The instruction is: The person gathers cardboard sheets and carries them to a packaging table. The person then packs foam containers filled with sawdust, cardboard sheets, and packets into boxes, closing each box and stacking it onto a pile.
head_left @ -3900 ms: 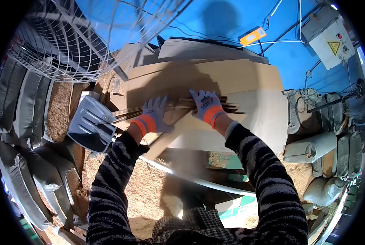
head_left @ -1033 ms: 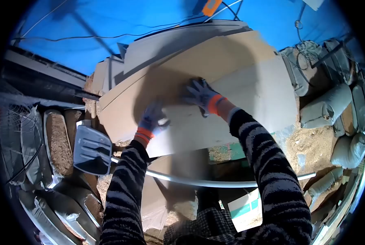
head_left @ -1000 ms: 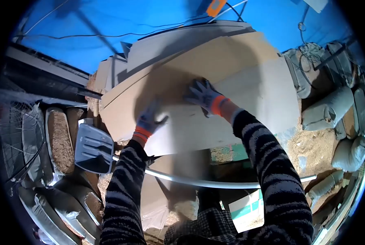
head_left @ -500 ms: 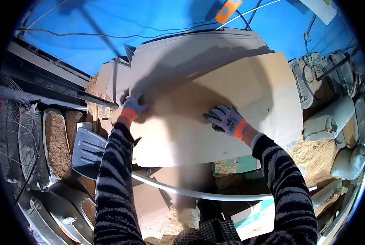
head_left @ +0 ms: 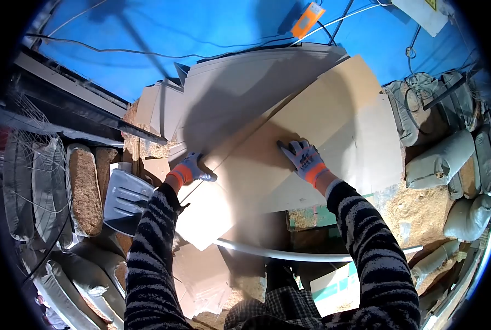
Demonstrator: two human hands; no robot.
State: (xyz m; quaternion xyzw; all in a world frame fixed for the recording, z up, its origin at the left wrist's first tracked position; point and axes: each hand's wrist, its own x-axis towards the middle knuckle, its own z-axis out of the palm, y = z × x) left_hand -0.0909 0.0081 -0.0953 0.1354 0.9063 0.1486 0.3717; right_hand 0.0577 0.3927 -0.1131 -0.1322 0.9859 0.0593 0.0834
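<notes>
The grey stack (head_left: pixel 245 82) lies far; the brown sheet (head_left: pixel 256 165) slants across its near side. The right hand (head_left: pixel 306 159) presses it, fingers wide; the left hand (head_left: pixel 189 169) is at its left edge, grip unclear. The step looks like positioning the sheet; next calls for firm, even pressure.

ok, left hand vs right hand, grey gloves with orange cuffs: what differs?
The left hand is near the left end of the flat tan cardboard, the right hand nearer its middle. Dark print shows on the right hand's glove; none is clear on the left's. Both gloves are grey with orange cuffs.
</notes>
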